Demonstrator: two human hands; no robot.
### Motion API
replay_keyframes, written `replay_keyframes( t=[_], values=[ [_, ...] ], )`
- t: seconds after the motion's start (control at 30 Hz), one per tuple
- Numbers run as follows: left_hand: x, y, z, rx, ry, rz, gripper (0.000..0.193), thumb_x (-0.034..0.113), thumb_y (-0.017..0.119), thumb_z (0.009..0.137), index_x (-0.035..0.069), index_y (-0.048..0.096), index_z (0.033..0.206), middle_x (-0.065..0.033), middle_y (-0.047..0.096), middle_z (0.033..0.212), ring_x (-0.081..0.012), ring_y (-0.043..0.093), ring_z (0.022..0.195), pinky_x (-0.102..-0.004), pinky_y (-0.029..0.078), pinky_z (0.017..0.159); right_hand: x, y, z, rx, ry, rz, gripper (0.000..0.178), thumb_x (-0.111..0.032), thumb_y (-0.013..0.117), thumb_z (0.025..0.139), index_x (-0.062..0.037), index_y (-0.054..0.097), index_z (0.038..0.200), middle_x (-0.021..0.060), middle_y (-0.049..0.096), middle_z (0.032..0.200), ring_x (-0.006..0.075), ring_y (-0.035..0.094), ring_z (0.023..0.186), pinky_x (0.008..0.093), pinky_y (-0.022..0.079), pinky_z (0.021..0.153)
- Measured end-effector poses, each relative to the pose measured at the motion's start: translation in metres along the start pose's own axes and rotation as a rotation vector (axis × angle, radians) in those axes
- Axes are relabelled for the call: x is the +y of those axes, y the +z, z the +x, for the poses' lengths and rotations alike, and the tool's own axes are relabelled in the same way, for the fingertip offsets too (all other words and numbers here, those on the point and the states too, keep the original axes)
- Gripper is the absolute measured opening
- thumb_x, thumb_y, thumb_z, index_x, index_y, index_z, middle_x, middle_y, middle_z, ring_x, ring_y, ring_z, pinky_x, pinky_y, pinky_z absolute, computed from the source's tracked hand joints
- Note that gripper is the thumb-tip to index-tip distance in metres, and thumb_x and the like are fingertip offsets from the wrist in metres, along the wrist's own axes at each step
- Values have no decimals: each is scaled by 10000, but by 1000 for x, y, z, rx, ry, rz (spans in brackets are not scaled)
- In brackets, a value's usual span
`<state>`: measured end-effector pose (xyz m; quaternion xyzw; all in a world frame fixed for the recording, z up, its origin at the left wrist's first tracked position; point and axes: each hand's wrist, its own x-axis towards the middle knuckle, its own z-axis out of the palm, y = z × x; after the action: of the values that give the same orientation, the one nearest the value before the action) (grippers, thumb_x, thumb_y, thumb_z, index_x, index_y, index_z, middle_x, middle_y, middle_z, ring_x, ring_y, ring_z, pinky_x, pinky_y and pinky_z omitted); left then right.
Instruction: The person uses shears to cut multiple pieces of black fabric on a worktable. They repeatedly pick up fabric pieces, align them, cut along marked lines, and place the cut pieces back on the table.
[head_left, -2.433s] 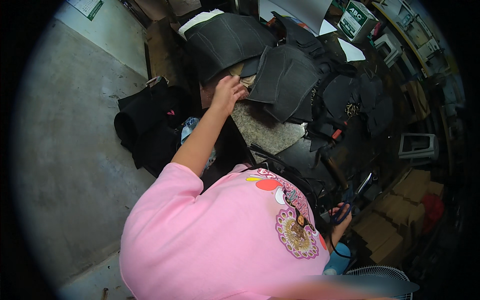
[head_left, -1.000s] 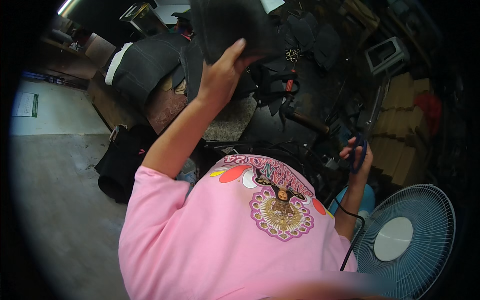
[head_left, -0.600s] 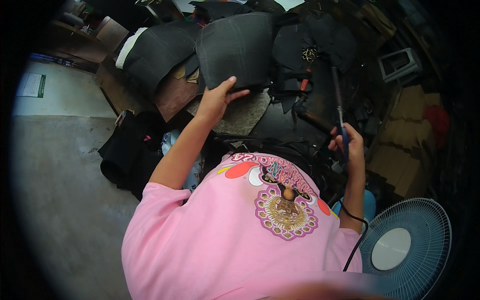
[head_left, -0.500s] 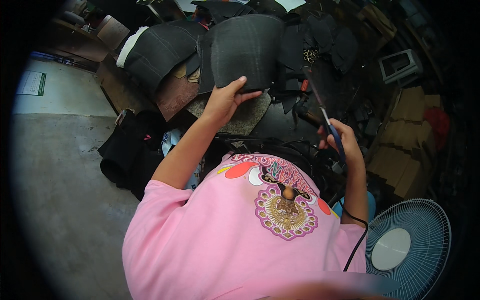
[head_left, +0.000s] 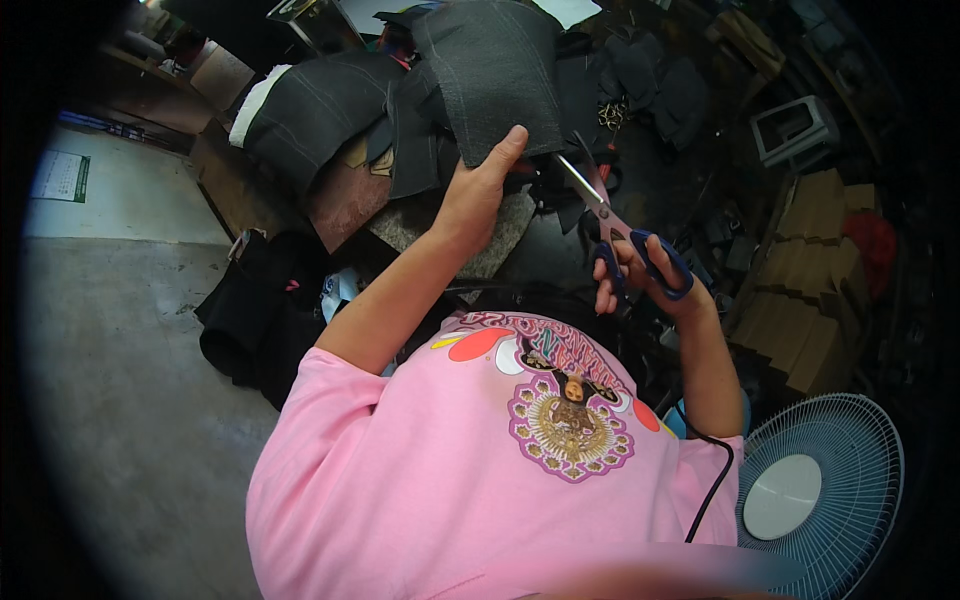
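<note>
My left hand (head_left: pixel 478 195) grips the lower edge of a black stitched leather-like piece (head_left: pixel 492 75), thumb on top and fingers underneath. The piece is held up over the cluttered worktable. My right hand (head_left: pixel 650 275) is closed around the dark blue handles of a pair of scissors (head_left: pixel 603 212). The scissor blades are spread apart and point up and left, their tips close to the lower right corner of the piece. Whether a blade touches it I cannot tell.
Another black stitched piece (head_left: pixel 318 105) with a white edge lies to the left. Several black cut pieces (head_left: pixel 655 85) and brass-coloured rings (head_left: pixel 613 115) are at the back right. Stacked cardboard (head_left: pixel 800 285) stands at the right, above a fan (head_left: pixel 825 490). A black bundle (head_left: pixel 255 320) is at the left.
My right hand has turned the scissors leftward toward the piece, and their blades have spread apart. My left hand has shifted slightly right with the piece, which is now tilted and turned.
</note>
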<state>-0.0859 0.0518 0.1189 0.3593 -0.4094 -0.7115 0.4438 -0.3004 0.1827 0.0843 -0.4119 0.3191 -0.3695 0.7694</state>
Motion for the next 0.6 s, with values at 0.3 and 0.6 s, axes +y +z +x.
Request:
replay_keyframes(
  t=[0.3, 0.6],
  values=[
    [1, -10, 8, -271, 6, -193, 316, 236, 515, 947, -14, 538, 1138, -137, 621, 1060, -247, 605, 962, -332, 487, 742, 10, -8, -10, 300, -240, -260, 719, -663, 535, 797, 17, 554, 1030, 113, 644, 805, 153, 624, 763, 252, 469, 696],
    [-30, -81, 34, 40, -280, -168, 249, 140, 538, 917, -15, 507, 1110, -148, 596, 1073, -282, 621, 946, -430, 532, 844, 92, -52, -65, 640, 39, -241, 557, -532, 535, 872, -5, 542, 1054, 68, 623, 789, 106, 594, 741, 219, 459, 675]
  ],
)
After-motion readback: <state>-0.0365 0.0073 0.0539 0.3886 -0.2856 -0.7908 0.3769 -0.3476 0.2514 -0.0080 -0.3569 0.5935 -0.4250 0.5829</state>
